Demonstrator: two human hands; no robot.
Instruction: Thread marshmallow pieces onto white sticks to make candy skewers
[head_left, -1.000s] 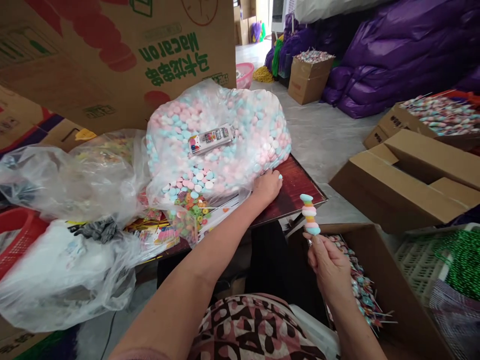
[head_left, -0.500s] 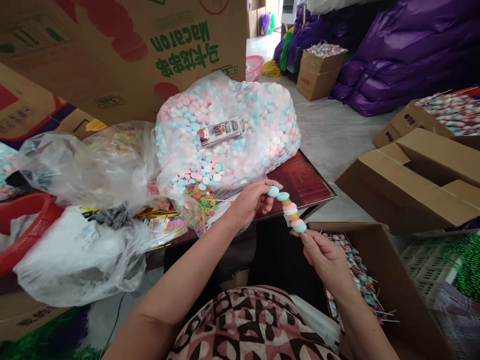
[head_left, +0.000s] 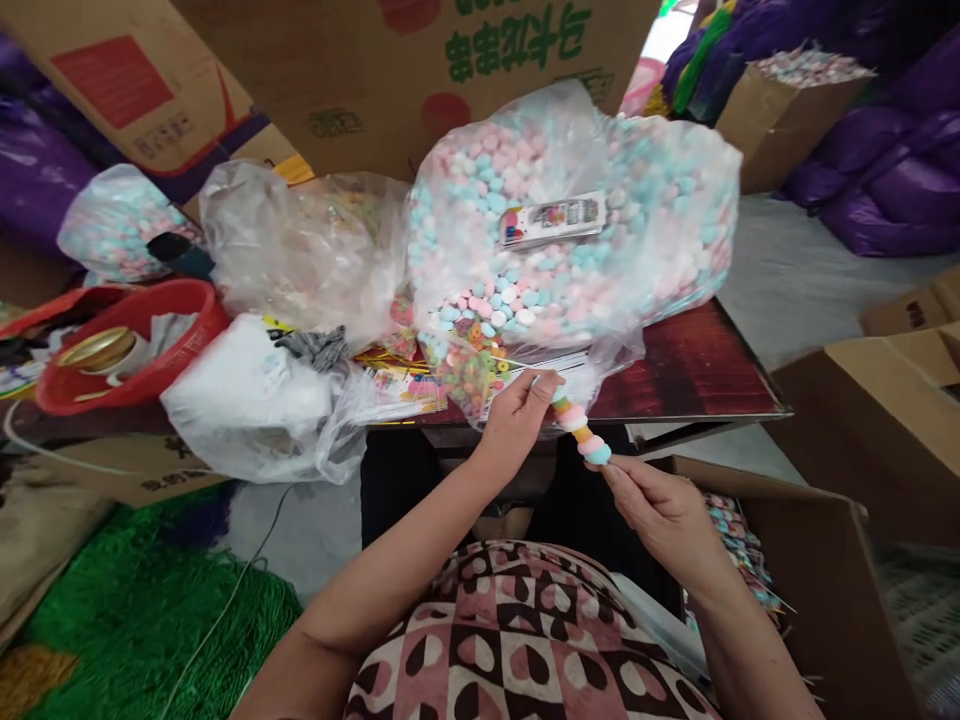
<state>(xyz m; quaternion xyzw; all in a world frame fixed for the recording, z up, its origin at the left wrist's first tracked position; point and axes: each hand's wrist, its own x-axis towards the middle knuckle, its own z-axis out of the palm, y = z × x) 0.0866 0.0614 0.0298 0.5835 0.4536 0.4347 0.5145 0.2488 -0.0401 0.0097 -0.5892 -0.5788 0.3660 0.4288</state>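
Observation:
A candy skewer (head_left: 581, 432) with pastel blue, pink and white pieces and yellow-orange rings slants between my hands. My left hand (head_left: 514, 420) is closed around its upper end, thumb and fingers at the blue piece. With thumb and fingers pinched, my right hand (head_left: 660, 505) grips the lower end, just below the last blue piece. Beyond them lies a large clear bag of pastel candies (head_left: 667, 220), a stack of printed wrappers (head_left: 555, 220) on top. Ring gummies (head_left: 469, 370) spill at its front left, beside white sticks (head_left: 551, 362).
A dark red table (head_left: 697, 370) bears the bags. At left stand a red basket (head_left: 202, 300) and a white plastic bag (head_left: 247, 400). An open carton (head_left: 810, 590) with finished skewers sits at my right. Green strands (head_left: 165, 600) cover the floor at left.
The view has swung left. My left hand has slid down and closed over the skewer's upper blue pieces, which showed before. My right hand keeps its grip on the lower end.

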